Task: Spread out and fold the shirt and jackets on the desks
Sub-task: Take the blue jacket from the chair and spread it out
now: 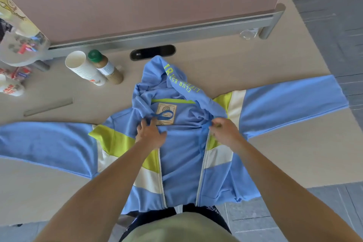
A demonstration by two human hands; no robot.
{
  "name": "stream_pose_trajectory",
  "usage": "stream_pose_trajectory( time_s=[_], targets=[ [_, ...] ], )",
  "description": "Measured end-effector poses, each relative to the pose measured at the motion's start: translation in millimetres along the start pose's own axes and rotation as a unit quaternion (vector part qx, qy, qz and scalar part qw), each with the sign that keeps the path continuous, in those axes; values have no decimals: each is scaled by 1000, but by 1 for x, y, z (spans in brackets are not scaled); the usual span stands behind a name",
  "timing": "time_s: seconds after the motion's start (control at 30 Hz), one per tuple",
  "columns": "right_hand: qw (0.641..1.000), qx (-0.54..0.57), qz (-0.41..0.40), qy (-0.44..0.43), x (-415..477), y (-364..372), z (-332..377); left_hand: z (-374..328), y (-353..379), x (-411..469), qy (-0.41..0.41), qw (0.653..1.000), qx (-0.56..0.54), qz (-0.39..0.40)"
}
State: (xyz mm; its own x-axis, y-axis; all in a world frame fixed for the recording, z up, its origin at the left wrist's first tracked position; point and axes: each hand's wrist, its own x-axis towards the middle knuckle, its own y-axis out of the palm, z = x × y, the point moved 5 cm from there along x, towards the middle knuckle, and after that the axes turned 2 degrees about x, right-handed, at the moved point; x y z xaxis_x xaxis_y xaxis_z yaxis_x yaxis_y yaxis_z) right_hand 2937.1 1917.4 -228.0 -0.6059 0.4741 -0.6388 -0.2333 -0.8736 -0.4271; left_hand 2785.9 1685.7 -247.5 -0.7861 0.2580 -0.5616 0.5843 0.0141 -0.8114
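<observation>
**Hands at the collar of the jacket (182,163)**

Right hand (224,129) has its fingers curled, pinching the jacket's right front edge at the top of the zip, beside the drawstring. Left hand (151,133) rests on the left front edge near the collar, thumb out; whether it grips the cloth I cannot tell. The jacket lies unzipped on the worktop (275,153), with sleeves spread to either side of the hands and the hood just beyond them. Cups (84,70) and a bottle (104,67) stand beyond the left hand.

An office: a desk (275,143) with a partition screen (137,6) and cable port (152,52).
</observation>
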Motion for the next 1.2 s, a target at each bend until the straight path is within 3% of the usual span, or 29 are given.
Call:
stream_pose_trajectory(
  time_s=[0.07,0.13,0.23,0.3,0.33,0.37,0.4,0.43,0.47,0.5,0.53,0.63,0.7,0.77,0.83,0.9,0.93,0.97,1.07,1.2],
  targets=[
    [987,155,44,0,-7,-8,29,-12,-3,-5,3,1000,10,-12],
    [947,307,93,17,-13,-22,67,-31,-8,-11,28,999,11,-31],
    [789,594,159,-2,-16,-57,126,-54,-12,-14,52,998,-33,-27],
    [699,707,101,-41,-7,-86,145,-56,-17,-9,41,996,-75,-33],
    [681,728,64,-46,-1,-94,146,-54,-20,-6,37,995,-83,-44],
    [702,711,23,-40,8,-99,141,-49,-23,-3,36,995,-77,-52],
    [785,618,-24,-31,14,-101,132,-45,-25,0,36,996,-64,-56],
    [904,420,-73,-28,19,-101,121,-40,-27,4,39,997,-45,-57],
    [978,191,-73,-36,26,-93,107,-35,-28,8,46,997,-20,-53],
    [996,5,-67,-51,30,-83,92,-32,-28,12,56,997,9,-48],
    [993,-83,-63,-48,30,-72,77,-30,-29,14,67,996,39,-42],
    [993,-104,-44,-45,21,-39,43,-34,-33,19,99,992,80,-25],
    [991,-120,-38,-50,20,-24,35,-37,-46,20,95,994,12,-56],
    [992,-100,-60,-54,20,-18,34,-30,-70,25,62,981,-149,-108],
    [992,-85,-69,-55,21,-15,34,-8,-96,36,-1,912,-387,-132],
    [993,-82,-68,-51,23,-15,32,23,-109,39,-109,772,-612,-135],
    [993,-82,-69,-57,24,-14,32,40,-111,38,-152,717,-665,-147],
    [992,-84,-71,-62,25,-14,33,55,-110,37,-179,699,-675,-154],
    [990,-75,-106,-51,31,-18,43,85,-86,27,-217,728,-637,-132],
    [989,-6,-145,-35,59,-27,79,103,-45,2,-241,722,-645,-68]
  ],
)
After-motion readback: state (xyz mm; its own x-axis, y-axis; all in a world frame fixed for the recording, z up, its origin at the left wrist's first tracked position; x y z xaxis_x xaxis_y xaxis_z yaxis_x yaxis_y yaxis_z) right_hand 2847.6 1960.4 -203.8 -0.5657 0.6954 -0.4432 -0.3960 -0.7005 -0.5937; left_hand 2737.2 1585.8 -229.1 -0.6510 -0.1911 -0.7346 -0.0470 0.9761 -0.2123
